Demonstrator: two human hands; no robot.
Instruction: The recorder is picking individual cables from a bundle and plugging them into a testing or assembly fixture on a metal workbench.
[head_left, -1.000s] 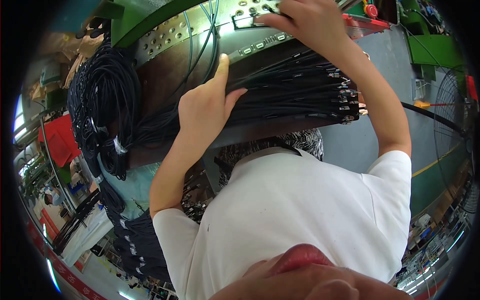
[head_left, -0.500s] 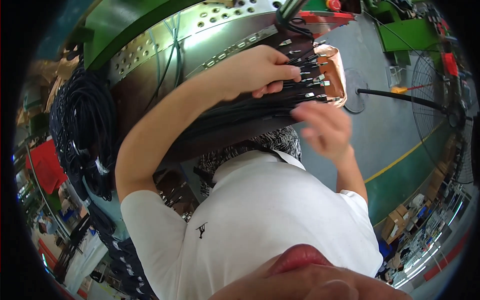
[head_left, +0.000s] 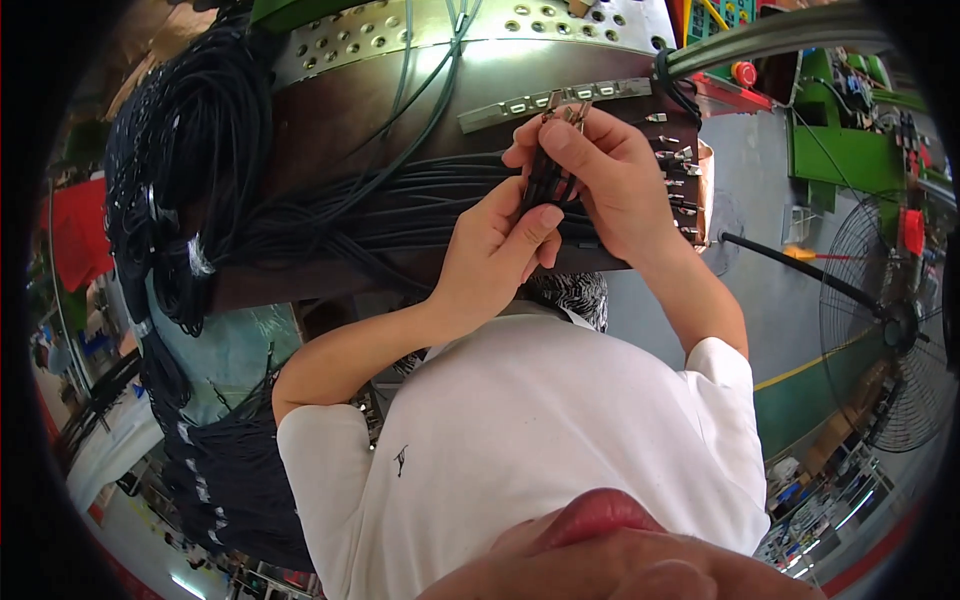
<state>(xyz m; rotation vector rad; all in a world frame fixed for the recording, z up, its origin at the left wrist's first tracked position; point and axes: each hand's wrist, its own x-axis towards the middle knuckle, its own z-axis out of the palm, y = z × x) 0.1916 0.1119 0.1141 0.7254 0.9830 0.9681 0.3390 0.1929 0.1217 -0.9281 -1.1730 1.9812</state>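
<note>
A small bunch of black cables (head_left: 543,182) with metal connector ends pointing away from me is held between both hands, above the table. My left hand (head_left: 505,240) is closed round the cables lower down. Higher up, at the connector ends, the fingers of my right hand (head_left: 618,175) grip the same bunch. Beneath them, many black cables (head_left: 400,215) lie across the dark table (head_left: 330,120). Their metal-tipped ends (head_left: 680,185) stick out at the table's right edge. Just beyond my hands is a metal strip (head_left: 520,104) with slots.
Coiled black cables (head_left: 190,120) hang in a thick bundle on the left. A perforated metal plate (head_left: 480,30) lies along the far side, with a metal tube (head_left: 780,40) at the far right. A black floor fan (head_left: 890,330) stands on the right beside green machinery (head_left: 835,150).
My hands have come together over the table from the cable ends at its right edge. Both now hold a small bunch of cables. The view has shifted as well.
</note>
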